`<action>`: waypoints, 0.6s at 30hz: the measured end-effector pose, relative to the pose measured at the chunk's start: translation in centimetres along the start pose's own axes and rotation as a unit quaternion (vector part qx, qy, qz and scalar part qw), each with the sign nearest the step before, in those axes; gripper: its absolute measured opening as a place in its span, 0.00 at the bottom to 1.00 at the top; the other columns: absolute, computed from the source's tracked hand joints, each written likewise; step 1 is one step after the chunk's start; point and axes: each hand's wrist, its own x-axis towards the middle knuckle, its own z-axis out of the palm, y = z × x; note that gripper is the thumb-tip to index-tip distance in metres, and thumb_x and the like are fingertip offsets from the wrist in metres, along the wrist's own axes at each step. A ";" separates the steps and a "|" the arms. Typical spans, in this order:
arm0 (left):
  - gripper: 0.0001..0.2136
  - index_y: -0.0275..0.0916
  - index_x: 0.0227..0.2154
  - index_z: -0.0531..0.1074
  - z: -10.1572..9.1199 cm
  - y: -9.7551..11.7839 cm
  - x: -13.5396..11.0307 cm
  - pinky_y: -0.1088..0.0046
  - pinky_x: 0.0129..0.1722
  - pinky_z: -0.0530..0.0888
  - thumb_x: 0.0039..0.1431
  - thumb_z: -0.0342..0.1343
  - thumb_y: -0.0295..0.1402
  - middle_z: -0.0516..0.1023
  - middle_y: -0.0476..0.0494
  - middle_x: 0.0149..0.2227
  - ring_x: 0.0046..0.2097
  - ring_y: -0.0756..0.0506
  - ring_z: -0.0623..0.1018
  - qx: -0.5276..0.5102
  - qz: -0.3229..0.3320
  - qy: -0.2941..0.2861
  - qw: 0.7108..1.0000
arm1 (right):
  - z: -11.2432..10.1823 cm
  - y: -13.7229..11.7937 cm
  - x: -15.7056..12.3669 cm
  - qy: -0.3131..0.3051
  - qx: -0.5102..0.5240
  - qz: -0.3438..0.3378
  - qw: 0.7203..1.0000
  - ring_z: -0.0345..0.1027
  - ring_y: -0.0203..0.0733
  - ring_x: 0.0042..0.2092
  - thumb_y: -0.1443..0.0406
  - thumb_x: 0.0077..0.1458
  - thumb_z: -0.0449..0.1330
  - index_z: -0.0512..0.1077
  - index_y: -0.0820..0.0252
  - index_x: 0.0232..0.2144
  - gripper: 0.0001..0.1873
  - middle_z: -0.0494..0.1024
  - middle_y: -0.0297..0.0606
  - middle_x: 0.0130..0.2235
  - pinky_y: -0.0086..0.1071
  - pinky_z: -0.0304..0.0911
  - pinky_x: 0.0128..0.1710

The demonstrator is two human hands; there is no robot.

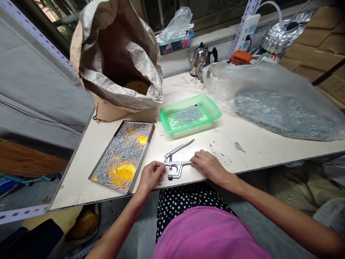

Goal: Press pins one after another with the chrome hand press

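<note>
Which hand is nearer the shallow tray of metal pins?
Left. The left hand is just right of the tray; the right hand is farther right, at the handle end of the pliers.

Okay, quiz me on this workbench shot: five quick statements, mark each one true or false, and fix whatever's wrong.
1. The fingers of the right hand are on the lower handle of the metal pliers. True.
2. The two handles of the metal pliers are pressed together. False: they are spread apart.
3. The shallow tray holds many small metal pieces. True.
4. The green basket stands to the left of the shallow tray. False: it stands to the right of it.
5. The left hand is inside the shallow tray. False: its fingertips are close by the working end of the metal pliers.
</note>
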 end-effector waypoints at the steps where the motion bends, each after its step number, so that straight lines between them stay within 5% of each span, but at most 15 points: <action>1: 0.18 0.35 0.29 0.71 -0.2 0.1 0.1 0.78 0.19 0.68 0.46 0.62 0.47 0.74 0.49 0.24 0.22 0.52 0.70 -0.015 -0.006 -0.001 1.000 | 0.1 0.0 0.4 -0.002 -0.008 -0.004 1.000 0.63 0.43 0.38 0.67 0.61 0.58 0.73 0.60 0.32 0.05 0.73 0.39 0.35 0.35 0.56 0.37; 7: 0.18 0.34 0.28 0.72 -1.0 0.1 0.3 0.78 0.20 0.68 0.44 0.64 0.46 0.73 0.48 0.23 0.21 0.53 0.69 -0.010 -0.039 -0.009 0.999 | 0.4 -0.2 1.2 -0.017 -0.015 0.001 1.000 0.64 0.43 0.39 0.67 0.61 0.59 0.71 0.60 0.33 0.04 0.73 0.39 0.35 0.34 0.54 0.36; 18: 0.18 0.35 0.25 0.71 0.2 0.9 1.2 0.78 0.17 0.59 0.49 0.59 0.49 0.66 0.54 0.16 0.18 0.53 0.63 0.156 -0.078 -0.028 0.984 | 0.3 -0.9 0.6 -0.035 -0.031 0.013 0.999 0.61 0.43 0.38 0.72 0.62 0.53 0.69 0.59 0.35 0.06 0.71 0.39 0.38 0.36 0.50 0.35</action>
